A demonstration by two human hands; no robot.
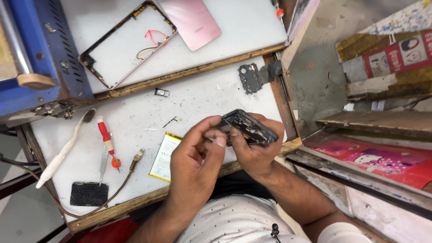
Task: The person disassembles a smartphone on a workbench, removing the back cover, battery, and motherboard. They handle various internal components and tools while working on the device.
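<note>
My right hand (pixel 254 153) cradles opened phone body (pixel 249 127) above near bench edge; left hand (pixel 193 157) pinched shut, fingertips on its near end. What they pinch – cannot tell. Risk: slip, body drops off edge to floor. Too hard pull – could tear inner parts. Battery (pixel 164 156) lies left, overhanging bench (pixel 135 121) rim – elbow nudge could knock it.

Both forearms came up from the near edge of the desk and met above its front right corner. The left hand (pixel 193 155) was curled, knuckles up, with thumb and forefinger pinched together at their tips. The right hand (pixel 254 150) lay just beside it, touching it, palm turned upward and fingers cupped, the thumb pressed in toward the left fingertips. Both wrists were bent slightly inward.
</note>
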